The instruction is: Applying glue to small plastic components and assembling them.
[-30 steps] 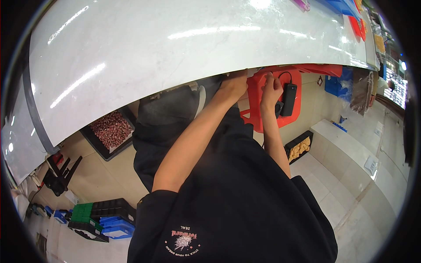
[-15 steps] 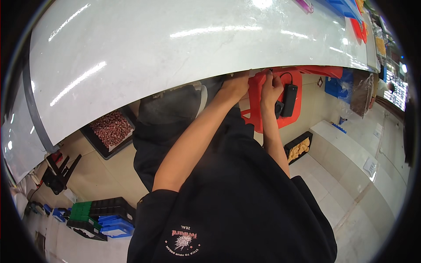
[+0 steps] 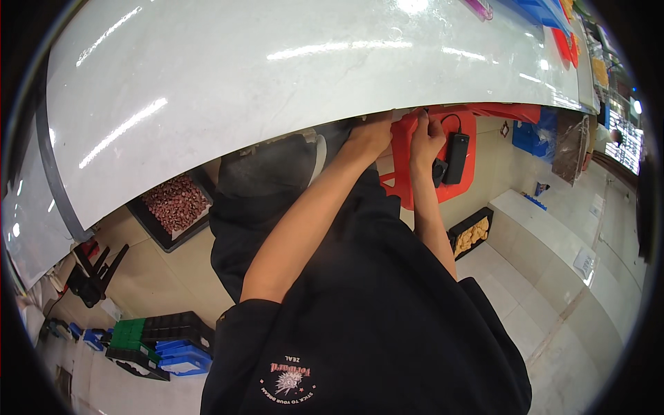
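Head view, looking down. My left hand (image 3: 373,135) reaches to the near edge of the pale table (image 3: 277,76); its fingers go out of sight beneath that edge, so I cannot tell how far they are spread or what they hold. My right hand (image 3: 427,142) is just to the right, apart from the left, over the red stool (image 3: 404,183). Its fingers curl in, thumb and forefinger brought together on a small dark bit (image 3: 426,111) right by the table edge; too small to identify.

Slim black device (image 3: 456,159) lies on the stool, just right of my right wrist, thin dark cable (image 3: 452,116) looping from its far end toward the table. A rounded black piece (image 3: 439,171) sits between wrist and device, partly covered by my arm.

Floor, left: black tray (image 3: 160,238) of dark red pieces (image 3: 173,204). Nearer, same side: green crate (image 3: 128,335), black crate (image 3: 181,328), blue crate (image 3: 183,356) grouped together. Floor, right: black box (image 3: 455,232) of yellowish pieces (image 3: 472,236). Far right of the table: a blue item (image 3: 543,15) and a red item (image 3: 566,48), kinds unclear; a purple item (image 3: 479,8) to their left
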Demonstrator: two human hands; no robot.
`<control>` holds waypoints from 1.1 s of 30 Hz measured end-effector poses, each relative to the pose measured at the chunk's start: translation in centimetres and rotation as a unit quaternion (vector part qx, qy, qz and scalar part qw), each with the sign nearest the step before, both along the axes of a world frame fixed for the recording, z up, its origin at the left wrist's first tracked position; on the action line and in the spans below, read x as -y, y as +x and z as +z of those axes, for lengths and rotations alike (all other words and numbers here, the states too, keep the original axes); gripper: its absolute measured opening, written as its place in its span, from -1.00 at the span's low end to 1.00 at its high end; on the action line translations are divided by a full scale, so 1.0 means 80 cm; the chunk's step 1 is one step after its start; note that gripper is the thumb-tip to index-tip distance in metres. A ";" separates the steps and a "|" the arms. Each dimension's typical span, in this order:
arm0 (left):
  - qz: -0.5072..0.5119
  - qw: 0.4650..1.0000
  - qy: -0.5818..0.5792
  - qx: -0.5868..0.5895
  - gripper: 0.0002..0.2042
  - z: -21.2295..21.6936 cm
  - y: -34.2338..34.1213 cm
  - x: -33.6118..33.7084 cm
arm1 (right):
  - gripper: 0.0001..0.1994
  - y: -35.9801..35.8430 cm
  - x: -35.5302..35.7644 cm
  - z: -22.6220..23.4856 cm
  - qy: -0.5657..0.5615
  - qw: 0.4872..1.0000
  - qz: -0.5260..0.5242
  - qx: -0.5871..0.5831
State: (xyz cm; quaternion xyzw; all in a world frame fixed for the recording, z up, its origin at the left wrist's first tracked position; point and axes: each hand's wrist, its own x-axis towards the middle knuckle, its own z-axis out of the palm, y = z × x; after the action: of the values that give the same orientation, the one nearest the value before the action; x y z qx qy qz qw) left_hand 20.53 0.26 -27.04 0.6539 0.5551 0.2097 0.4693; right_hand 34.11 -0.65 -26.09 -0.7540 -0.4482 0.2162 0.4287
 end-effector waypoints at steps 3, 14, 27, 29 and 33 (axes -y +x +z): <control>-0.002 1.000 -0.014 -0.001 -0.49 0.001 0.000 -0.002 | -0.71 0.001 0.001 0.000 -0.034 0.999 -0.004 -0.009; -0.018 1.000 -0.003 0.000 -0.49 -0.002 0.000 0.000 | -0.71 -0.001 -0.001 0.001 -0.038 0.999 -0.005 -0.009; 0.007 1.000 0.008 -0.001 -0.54 -0.009 0.004 0.000 | -0.77 -0.002 -0.004 -0.003 -0.011 1.000 0.009 0.023; 0.002 1.000 0.005 -0.002 -0.55 -0.011 0.005 0.001 | -0.78 -0.003 -0.003 -0.003 -0.008 1.000 0.013 0.011; 0.024 0.999 0.030 0.004 -0.56 -0.016 0.008 0.005 | -0.77 -0.004 -0.003 -0.002 -0.010 1.000 0.003 0.003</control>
State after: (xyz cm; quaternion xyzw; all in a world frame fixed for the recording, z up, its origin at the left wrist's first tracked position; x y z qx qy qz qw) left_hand 21.18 -0.12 -28.29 0.6531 0.5621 0.2401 0.4471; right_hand 33.77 -0.44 -26.23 -0.7573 -0.4496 0.2200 0.4194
